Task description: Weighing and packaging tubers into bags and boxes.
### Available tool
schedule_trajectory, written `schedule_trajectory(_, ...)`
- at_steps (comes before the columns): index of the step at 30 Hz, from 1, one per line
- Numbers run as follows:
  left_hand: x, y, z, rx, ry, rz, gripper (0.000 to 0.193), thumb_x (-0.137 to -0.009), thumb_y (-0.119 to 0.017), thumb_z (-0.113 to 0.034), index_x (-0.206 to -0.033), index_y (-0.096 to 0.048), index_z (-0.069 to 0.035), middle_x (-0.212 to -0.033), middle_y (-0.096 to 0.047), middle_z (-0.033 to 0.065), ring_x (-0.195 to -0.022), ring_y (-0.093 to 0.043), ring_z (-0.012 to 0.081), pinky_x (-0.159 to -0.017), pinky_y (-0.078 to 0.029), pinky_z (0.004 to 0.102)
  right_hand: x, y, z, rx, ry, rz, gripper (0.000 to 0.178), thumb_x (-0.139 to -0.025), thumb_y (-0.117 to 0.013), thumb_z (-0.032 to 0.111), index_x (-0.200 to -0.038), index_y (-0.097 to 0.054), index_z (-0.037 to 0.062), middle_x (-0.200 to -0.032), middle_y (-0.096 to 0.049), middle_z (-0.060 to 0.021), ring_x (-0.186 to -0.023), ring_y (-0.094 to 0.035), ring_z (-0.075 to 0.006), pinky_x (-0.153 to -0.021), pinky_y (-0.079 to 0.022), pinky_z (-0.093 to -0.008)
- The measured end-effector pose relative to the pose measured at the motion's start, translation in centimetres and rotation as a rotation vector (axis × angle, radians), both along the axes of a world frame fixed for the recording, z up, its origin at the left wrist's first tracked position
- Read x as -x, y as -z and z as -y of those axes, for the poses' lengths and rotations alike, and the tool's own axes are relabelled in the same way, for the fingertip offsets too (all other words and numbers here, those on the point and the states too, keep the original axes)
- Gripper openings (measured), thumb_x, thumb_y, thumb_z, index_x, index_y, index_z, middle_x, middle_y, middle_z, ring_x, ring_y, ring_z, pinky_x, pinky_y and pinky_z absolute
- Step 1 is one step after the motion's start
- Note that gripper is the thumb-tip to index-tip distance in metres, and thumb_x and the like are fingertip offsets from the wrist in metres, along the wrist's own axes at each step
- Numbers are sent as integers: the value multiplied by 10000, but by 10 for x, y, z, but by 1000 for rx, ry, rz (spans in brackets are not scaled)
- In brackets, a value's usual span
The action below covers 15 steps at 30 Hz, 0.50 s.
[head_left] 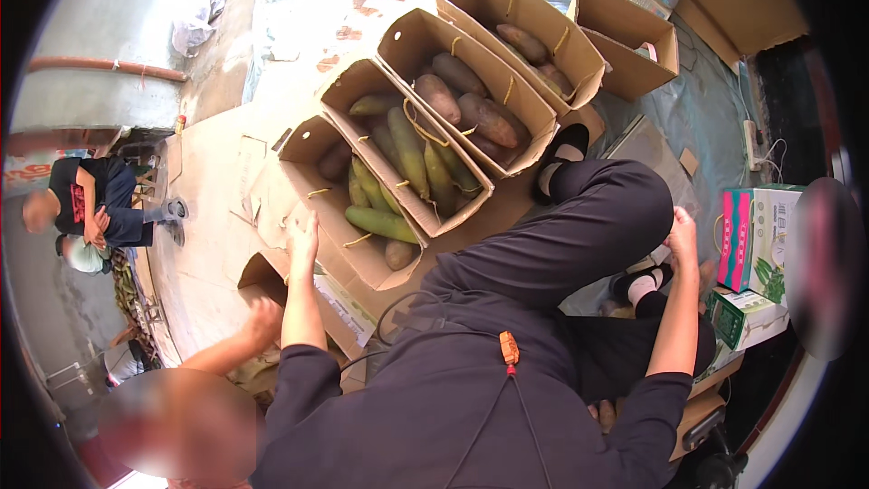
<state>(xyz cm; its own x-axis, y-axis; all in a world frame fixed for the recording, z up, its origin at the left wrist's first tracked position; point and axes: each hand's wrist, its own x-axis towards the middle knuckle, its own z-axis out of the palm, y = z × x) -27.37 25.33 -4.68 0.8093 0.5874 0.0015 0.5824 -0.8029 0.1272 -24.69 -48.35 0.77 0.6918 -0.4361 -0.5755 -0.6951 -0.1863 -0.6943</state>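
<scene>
Right hand beside a black-trousered bent knee; fingers curled, cannot tell if they grip anything. Left hand just beside the left edge of an open, long brown cardboard box; fingers loosely extended, no object visible in them. In that box: rounded brown tuber at near end, long smooth green vegetable lying crosswise behind it. Alongside its right edge, second brown box, long green vegetables inside. Farther, third brown box, reddish-brown tubers.
</scene>
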Motion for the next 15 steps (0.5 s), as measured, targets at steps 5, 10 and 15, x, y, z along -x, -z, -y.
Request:
schedule_trajectory(5,-31,-26,44,604,-290,-176,471,-786,-665,-309,-1034,-598,86,-854,-665,219,-621,-673,294,-485,-558,356,-33,-35,3,17,22,181,212,-889,-585,315,-958,-617,117,-820,-628,19,-716,-579,-81,-613,-418,-239)
schedule_trajectory(10,17,-7,7,689,-281,-52,299,-773,-626,-164,-946,-636,79,-790,-668,179,-602,-669,265,-473,-567,362,-82,-94,-36,75,-91,298,220,-894,-582,295,-977,-627,97,-828,-629,6,-730,-582,-92,-633,-415,-235)
schedule_trajectory(15,72,-17,-5,714,-631,-104,285,-785,-605,-97,-1038,-601,33,-868,-663,139,-690,-672,275,-538,-573,420,-122,-136,-95,97,-304,388,221,-897,-570,258,-951,-641,55,-811,-620,2,-717,-569,-97,-634,-425,-249)
